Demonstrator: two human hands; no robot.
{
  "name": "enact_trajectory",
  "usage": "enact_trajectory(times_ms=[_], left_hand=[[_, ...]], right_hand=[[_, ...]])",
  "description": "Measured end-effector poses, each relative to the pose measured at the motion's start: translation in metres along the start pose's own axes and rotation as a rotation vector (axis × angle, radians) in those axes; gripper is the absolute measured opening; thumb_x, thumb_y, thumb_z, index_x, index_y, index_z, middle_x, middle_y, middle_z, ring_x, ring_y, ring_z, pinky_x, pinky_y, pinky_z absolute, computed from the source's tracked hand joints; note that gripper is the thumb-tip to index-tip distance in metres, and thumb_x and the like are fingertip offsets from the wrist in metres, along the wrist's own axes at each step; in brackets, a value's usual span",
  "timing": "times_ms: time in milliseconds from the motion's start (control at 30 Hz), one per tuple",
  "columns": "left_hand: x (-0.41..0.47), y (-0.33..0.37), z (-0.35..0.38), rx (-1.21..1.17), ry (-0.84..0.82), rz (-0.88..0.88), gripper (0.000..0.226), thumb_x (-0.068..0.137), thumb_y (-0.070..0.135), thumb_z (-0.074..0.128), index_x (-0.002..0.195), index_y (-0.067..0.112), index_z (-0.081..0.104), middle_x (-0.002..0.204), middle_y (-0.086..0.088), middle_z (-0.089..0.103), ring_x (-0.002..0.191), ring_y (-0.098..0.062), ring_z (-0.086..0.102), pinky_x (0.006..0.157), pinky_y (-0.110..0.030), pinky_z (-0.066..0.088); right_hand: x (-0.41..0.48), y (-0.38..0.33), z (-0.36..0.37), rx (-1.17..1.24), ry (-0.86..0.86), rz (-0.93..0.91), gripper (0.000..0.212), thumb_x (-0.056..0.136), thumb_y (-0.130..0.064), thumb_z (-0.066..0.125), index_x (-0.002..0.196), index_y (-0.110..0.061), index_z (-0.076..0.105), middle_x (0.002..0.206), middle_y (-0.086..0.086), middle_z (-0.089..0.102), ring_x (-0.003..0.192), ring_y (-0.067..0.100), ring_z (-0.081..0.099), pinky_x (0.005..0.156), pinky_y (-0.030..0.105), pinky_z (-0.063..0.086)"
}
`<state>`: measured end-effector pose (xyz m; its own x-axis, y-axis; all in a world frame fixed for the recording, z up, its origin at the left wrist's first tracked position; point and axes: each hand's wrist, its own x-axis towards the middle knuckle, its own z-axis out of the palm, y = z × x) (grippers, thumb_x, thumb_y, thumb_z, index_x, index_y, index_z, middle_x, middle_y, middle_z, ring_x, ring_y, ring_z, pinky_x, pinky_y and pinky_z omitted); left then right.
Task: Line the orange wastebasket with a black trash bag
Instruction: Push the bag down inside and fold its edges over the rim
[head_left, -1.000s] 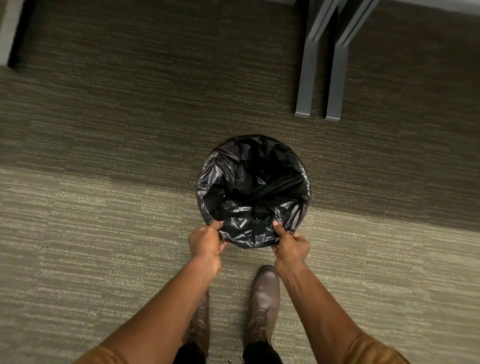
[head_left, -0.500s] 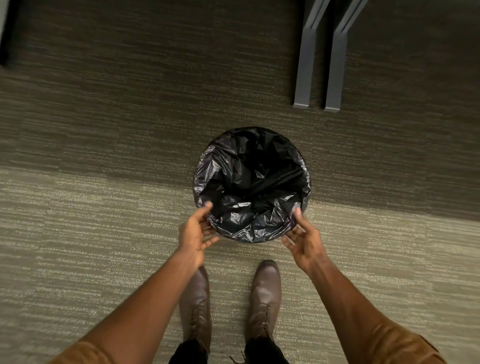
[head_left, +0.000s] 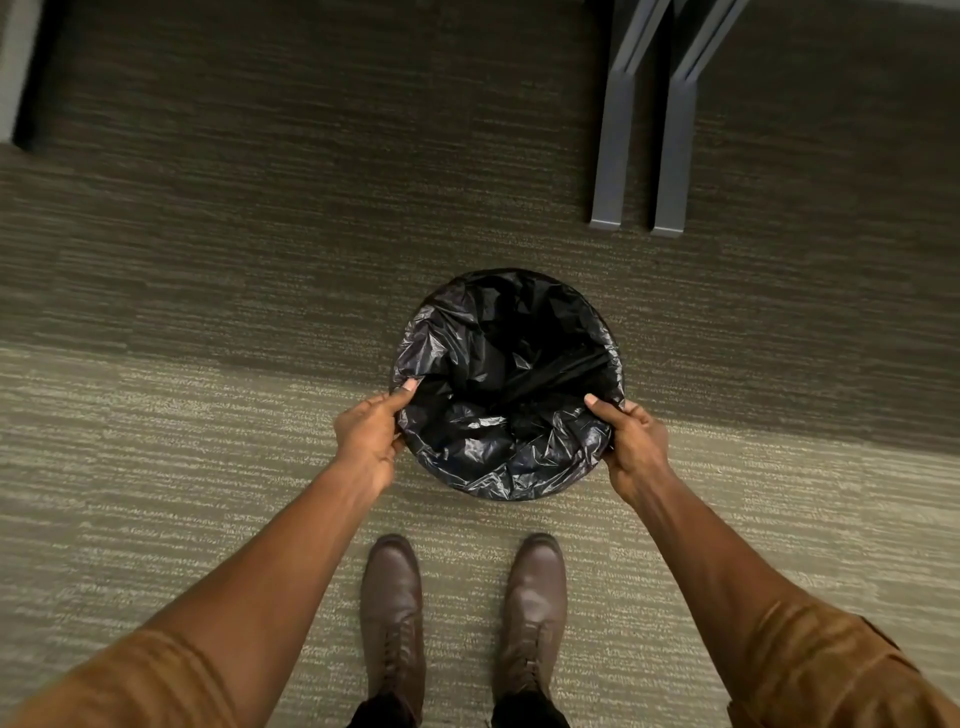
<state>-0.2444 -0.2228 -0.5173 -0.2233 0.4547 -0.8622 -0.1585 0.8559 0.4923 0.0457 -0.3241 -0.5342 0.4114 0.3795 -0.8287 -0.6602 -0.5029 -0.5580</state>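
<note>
Standing on the carpet (head_left: 156, 467) straight ahead of both feet, the wastebasket (orange hidden under black trash bag (head_left: 506, 384)) sits between the hands: left hand (head_left: 366, 441) and right hand (head_left: 631, 441) each pinch the bag's edge, equally near.

Single head-worn wide-angle view, looking steeply down from standing height onto the carpet (head_left: 208, 467). The person's boots (head_left: 392, 618) sit at the lower edge, both forearms reach up into the frame, and grey furniture legs (head_left: 610, 156) mark the far, upper edge.
</note>
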Motion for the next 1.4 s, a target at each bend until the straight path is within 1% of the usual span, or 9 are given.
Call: enact_trajectory(times_ms=[200, 300, 433, 567, 700, 967, 1133, 1300, 1400], left_hand=[[0.008, 0.004, -0.005, -0.148, -0.188, -0.22, 0.027, 0.093, 0.003, 0.076, 0.119, 0.003, 0.073, 0.124, -0.021, 0.079, 0.121, -0.036, 0.075, 0.104, -0.051, 0.062], [0.008, 0.005, -0.004, -0.159, -0.153, -0.179, 0.033, 0.089, 0.005, 0.082, 0.121, 0.002, 0.075, 0.127, -0.021, 0.079, 0.111, -0.032, 0.078, 0.093, -0.044, 0.066], [0.01, 0.001, -0.007, 0.038, 0.009, 0.034, 0.052, 0.083, 0.045, 0.09, 0.107, 0.003, 0.071, 0.111, -0.007, 0.079, 0.098, -0.024, 0.073, 0.077, -0.039, 0.059], [0.011, 0.008, -0.002, 0.159, 0.078, 0.27, 0.036, 0.088, 0.04, 0.086, 0.085, 0.012, 0.064, 0.077, 0.001, 0.064, 0.071, -0.018, 0.059, 0.069, -0.028, 0.053], [0.012, 0.032, 0.015, 0.355, -0.038, 0.388, 0.046, 0.085, 0.032, 0.09, 0.119, 0.01, 0.068, 0.108, -0.001, 0.071, 0.097, -0.015, 0.07, 0.079, -0.021, 0.056], [0.034, 0.051, 0.011, 0.65, -0.137, 0.485, 0.009, 0.098, 0.025, 0.077, 0.098, 0.025, 0.069, 0.101, 0.008, 0.067, 0.089, -0.006, 0.063, 0.075, -0.019, 0.051], [0.038, 0.049, 0.013, 0.72, -0.185, 0.495, 0.02, 0.106, 0.027, 0.068, 0.117, 0.011, 0.066, 0.106, 0.002, 0.065, 0.094, -0.015, 0.061, 0.083, -0.029, 0.051], [0.033, 0.044, 0.014, 0.773, -0.075, 0.551, 0.02, 0.104, 0.026, 0.071, 0.117, 0.011, 0.067, 0.105, 0.0, 0.07, 0.082, -0.01, 0.062, 0.069, -0.019, 0.049], [0.027, 0.043, 0.018, 0.746, -0.014, 0.586, 0.041, 0.099, 0.036, 0.077, 0.13, 0.013, 0.064, 0.121, 0.001, 0.069, 0.099, -0.014, 0.066, 0.088, -0.029, 0.058]], right_hand=[[0.009, 0.007, -0.005, 0.043, -0.068, 0.091, 0.049, 0.076, 0.014, 0.081, 0.123, 0.01, 0.069, 0.118, 0.026, 0.079, 0.104, 0.04, 0.079, 0.088, 0.05, 0.067], [0.006, -0.001, -0.008, -0.022, -0.096, 0.05, 0.056, 0.072, -0.016, 0.094, 0.122, 0.0, 0.072, 0.115, 0.015, 0.082, 0.1, 0.029, 0.08, 0.096, 0.048, 0.065], [0.008, -0.025, -0.01, -0.16, 0.006, -0.136, 0.065, 0.07, -0.046, 0.09, 0.122, -0.012, 0.07, 0.083, -0.01, 0.07, 0.068, 0.005, 0.056, 0.068, 0.026, 0.044], [0.017, -0.051, 0.005, -0.241, -0.001, -0.26, 0.053, 0.078, -0.029, 0.094, 0.12, -0.007, 0.07, 0.1, -0.006, 0.075, 0.075, 0.001, 0.069, 0.075, 0.025, 0.052], [0.03, -0.063, 0.026, -0.381, -0.014, -0.268, 0.059, 0.071, -0.033, 0.1, 0.117, -0.007, 0.072, 0.099, 0.004, 0.083, 0.09, 0.018, 0.082, 0.073, 0.026, 0.064], [0.05, -0.058, 0.037, -0.417, -0.043, -0.187, 0.042, 0.076, -0.015, 0.096, 0.112, -0.006, 0.075, 0.098, 0.008, 0.086, 0.088, 0.026, 0.084, 0.071, 0.035, 0.068], [0.048, -0.06, 0.041, -0.395, -0.067, -0.161, 0.058, 0.068, -0.019, 0.098, 0.118, -0.004, 0.074, 0.106, 0.013, 0.085, 0.09, 0.027, 0.084, 0.069, 0.033, 0.068], [0.024, -0.067, 0.045, -0.977, 0.145, -0.715, 0.092, 0.073, -0.064, 0.091, 0.142, -0.014, 0.056, 0.139, 0.013, 0.059, 0.125, 0.03, 0.061, 0.104, 0.043, 0.055], [0.005, -0.067, 0.061, -1.272, 0.036, -1.084, 0.083, 0.085, -0.057, 0.083, 0.147, -0.015, 0.048, 0.145, 0.023, 0.046, 0.134, 0.038, 0.05, 0.106, 0.05, 0.05]])
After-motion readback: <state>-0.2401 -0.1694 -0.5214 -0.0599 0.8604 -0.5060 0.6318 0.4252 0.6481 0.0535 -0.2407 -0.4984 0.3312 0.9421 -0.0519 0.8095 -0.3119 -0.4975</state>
